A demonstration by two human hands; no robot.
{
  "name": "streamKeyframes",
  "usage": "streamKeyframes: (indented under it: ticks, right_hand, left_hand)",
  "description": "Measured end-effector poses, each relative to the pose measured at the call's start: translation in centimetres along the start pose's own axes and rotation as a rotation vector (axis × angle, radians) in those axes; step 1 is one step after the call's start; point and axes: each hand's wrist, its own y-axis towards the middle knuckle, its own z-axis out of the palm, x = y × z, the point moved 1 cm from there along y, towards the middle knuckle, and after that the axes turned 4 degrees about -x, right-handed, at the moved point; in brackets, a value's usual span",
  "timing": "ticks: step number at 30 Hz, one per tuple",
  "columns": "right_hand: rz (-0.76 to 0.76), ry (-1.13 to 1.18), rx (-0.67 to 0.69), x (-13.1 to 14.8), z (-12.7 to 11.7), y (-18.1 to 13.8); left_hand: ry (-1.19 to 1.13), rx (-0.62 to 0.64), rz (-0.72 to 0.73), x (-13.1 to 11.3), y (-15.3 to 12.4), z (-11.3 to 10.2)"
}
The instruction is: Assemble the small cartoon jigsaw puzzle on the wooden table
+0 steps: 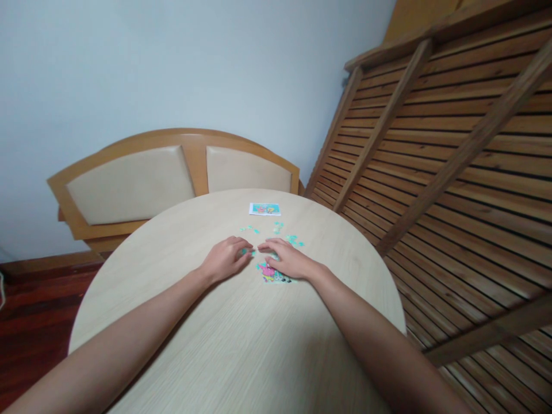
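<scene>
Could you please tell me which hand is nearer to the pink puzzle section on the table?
Right: the right hand is over the pink puzzle section, hiding part of it; the left hand is just left of it.

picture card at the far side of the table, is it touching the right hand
Apart: the head view shows tabletop between the picture card and the right hand, whose fingertips stop short of it.

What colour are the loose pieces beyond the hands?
Loose pieces: mostly turquoise, best in the head view.
</scene>
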Motion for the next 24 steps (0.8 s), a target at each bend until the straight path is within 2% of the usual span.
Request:
streamKeyframes:
  ticks: [5, 11, 15, 20, 24]
  right_hand:
    - [-0.075, -0.012, 0.06, -0.3, -1.7, -0.6]
    - [-0.042, -0.038, 0.08, -1.3, -1.8, -0.9]
    - [-0.034, -0.059, 0.063, -1.8, -1.9, -1.0]
    - [-0.038, -0.071, 0.075, -2.0, -2.0, -1.1]
    - [-0.038, -0.079, 0.084, -2.0, -2.0, -1.1]
  left_hand:
    - [0.037, 0.066, 0.065, 0.1, 0.3, 0.9]
    - [-0.01, 0.103, 0.06, 0.1, 0.4, 0.4]
    - [-0.137, 0.179, 0.024, 0.2, 0.2, -0.1]
    - [-0.403, 0.286, 0.11, -0.5, 0.0, -0.3]
    - [-0.409, 0.303, 0.092, -1.0, -0.1, -0.6]
